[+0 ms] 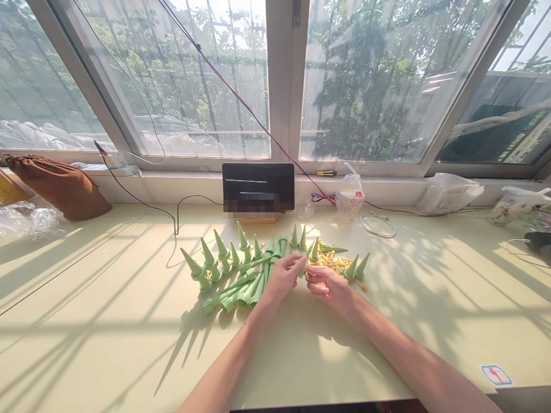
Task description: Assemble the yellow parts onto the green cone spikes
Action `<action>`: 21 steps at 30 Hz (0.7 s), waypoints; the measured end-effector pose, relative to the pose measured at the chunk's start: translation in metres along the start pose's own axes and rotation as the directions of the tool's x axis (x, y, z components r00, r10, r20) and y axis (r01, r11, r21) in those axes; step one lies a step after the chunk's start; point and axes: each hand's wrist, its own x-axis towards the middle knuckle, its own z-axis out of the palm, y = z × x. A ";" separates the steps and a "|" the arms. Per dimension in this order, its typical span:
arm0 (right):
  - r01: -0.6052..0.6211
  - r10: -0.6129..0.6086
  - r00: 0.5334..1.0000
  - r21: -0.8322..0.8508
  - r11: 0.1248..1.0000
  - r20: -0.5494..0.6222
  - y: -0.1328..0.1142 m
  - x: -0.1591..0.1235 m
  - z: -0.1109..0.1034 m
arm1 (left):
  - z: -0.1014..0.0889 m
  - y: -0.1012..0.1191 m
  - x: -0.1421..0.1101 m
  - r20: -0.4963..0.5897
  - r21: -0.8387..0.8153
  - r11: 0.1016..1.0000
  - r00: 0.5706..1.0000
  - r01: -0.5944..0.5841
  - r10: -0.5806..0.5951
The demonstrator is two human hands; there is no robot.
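My left hand is closed around a green plastic cone, its pointed end sticking up past my fingertips. Close beside it, my right hand has its fingers pinched together near the cone's lower end; whatever they hold is hidden. Behind my right hand lies a heap of small yellow pieces, with a pair of green cones standing at its right. Long green tapered tubes lie piled left of my left hand. Several more green spikes stand upright in a row beyond them.
A dark tablet leans by the window sill behind the parts. To its right are a plastic bag with a cup and a coiled white cable. A brown drawstring bag lies far left. A label marks the table's front right.
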 end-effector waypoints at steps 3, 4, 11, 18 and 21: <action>-0.022 0.022 1.000 0.027 0.999 0.005 0.003 0.002 -0.004 | 0.000 -0.001 0.000 -0.002 0.022 1.000 1.000 -0.014 0.014; -0.027 0.026 1.000 0.035 0.999 0.013 0.004 0.002 -0.005 | 0.000 -0.001 0.000 -0.005 0.031 0.999 1.000 -0.020 0.020; 0.030 -0.030 0.999 -0.016 0.999 -0.013 0.003 0.003 -0.001 | 0.005 -0.001 -0.002 -0.050 0.113 0.990 0.994 -0.088 0.094; 0.102 -0.145 0.975 -0.235 0.967 -0.171 0.002 0.005 0.007 | 0.009 -0.003 -0.001 -0.107 0.194 0.975 0.985 -0.112 0.134; 0.199 -0.285 0.944 -0.401 0.894 -0.166 0.004 0.006 0.005 | 0.010 0.001 -0.002 -0.145 0.191 0.978 0.983 -0.088 0.116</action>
